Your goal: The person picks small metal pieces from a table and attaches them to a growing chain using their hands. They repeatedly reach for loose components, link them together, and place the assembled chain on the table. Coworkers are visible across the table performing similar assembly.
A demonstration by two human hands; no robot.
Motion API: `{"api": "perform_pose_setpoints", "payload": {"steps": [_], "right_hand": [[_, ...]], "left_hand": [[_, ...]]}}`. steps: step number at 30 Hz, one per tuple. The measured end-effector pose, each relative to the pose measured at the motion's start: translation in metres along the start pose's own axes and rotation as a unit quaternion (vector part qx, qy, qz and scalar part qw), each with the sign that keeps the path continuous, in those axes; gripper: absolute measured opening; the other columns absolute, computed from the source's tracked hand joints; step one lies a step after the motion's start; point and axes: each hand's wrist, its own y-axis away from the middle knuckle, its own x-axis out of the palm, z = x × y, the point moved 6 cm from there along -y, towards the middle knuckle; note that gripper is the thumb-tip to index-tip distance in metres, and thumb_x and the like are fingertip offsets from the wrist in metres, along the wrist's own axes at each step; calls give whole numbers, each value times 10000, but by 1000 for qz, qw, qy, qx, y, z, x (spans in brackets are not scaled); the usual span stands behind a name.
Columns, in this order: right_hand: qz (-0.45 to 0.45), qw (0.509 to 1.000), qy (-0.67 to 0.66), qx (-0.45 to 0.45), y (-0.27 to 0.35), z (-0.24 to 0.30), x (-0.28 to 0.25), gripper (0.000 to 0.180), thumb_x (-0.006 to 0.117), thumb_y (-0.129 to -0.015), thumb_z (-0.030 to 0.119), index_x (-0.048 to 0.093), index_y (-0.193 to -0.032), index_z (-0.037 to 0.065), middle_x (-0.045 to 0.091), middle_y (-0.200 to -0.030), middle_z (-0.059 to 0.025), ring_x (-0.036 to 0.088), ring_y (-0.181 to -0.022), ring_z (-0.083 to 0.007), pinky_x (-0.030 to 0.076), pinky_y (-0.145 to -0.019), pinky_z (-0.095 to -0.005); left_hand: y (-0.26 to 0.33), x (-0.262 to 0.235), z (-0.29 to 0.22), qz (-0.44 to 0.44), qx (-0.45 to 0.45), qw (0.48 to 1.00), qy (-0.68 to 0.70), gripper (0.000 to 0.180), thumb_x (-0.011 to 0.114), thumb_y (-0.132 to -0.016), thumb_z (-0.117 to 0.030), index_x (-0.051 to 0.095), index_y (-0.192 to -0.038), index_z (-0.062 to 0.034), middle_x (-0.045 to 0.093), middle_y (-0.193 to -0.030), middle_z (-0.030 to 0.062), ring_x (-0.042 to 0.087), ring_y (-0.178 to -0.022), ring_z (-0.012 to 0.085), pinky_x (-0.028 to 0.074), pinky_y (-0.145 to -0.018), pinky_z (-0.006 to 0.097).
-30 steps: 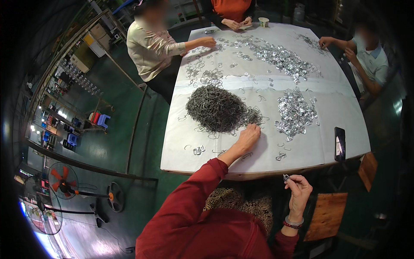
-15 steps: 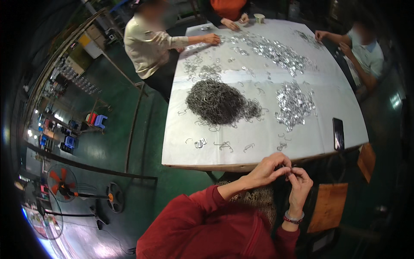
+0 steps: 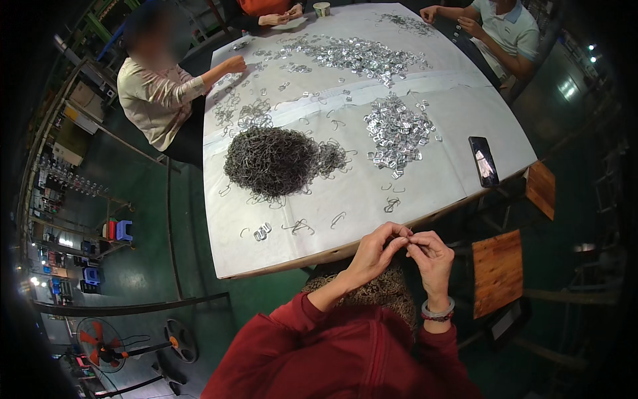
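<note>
Left hand [image 3: 373, 253]: fingers pinched together on a small metal clip [image 3: 407, 234], just off the table [image 3: 425, 179] edge at 6 o'clock.
Right hand [image 3: 430, 254]: fingertips closed on the same clip, touching the left hand.
Wire pile [image 3: 272, 161]: dark heap, 11 o'clock of the hands.
Buckle pile [image 3: 397, 133]: shiny, 12 o'clock.
Phone [image 3: 483, 161]: 2 o'clock, near the edge.

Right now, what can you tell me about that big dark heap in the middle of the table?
The dark heap is a rounded mound of thin bent wire pieces, grey and metallic-looking, tangled together. It lies on the white-covered table, left of centre, with loose strands spilling from its right edge and single wire pieces scattered around it. A separate pile of shiny flat metal pieces lies to its right, apart from it. No hand touches the heap.
</note>
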Motion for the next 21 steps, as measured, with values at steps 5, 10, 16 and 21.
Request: {"api": "perform_pose_setpoints", "payload": {"steps": [5, 10, 16, 21], "right_hand": [[4, 991, 131, -29, -65, -2, -19, 108, 627, -870, -12, 669, -962, -51, 638, -767, -50, 571, -634, -79, 473, -589, -217], [5, 950, 278, -142, -160, -80, 0, 202, 644, -779, -44, 676, -976, -17, 669, -909, -139, 651, -803, -254, 514, -710, -328], [13, 894, 407, -188, -185, -124, 1, 291, 640, -759, -49, 657, -1047, -3, 667, -979, -154, 647, -871, -293, 511, -772, -368], [-17, 991, -52, 123, -164, -134, -26, 253, 625, -850, -38, 619, -1101, -73, 664, -961, -125, 664, -865, -195, 547, -785, -287]], "left_hand": [[2, -9, -1, -12, -3, 1000, 12, 108, 578, -943, -61, 587, -1026, 7, 670, -956, 81, 628, -894, 133, 500, -801, 265], [4, -13, -5, -8, -17, 999, -28, 89, 575, -942, -43, 586, -1004, 19, 671, -977, 93, 636, -946, 148, 513, -857, 283], [10, -22, -4, -23, -16, 999, -40, 87, 589, -932, -42, 594, -990, 23, 678, -971, 97, 639, -941, 151, 514, -851, 289], [14, -16, -6, -17, 9, 999, -36, 91, 597, -927, -42, 601, -994, 20, 680, -970, 95, 642, -935, 155, 513, -851, 287]]}}
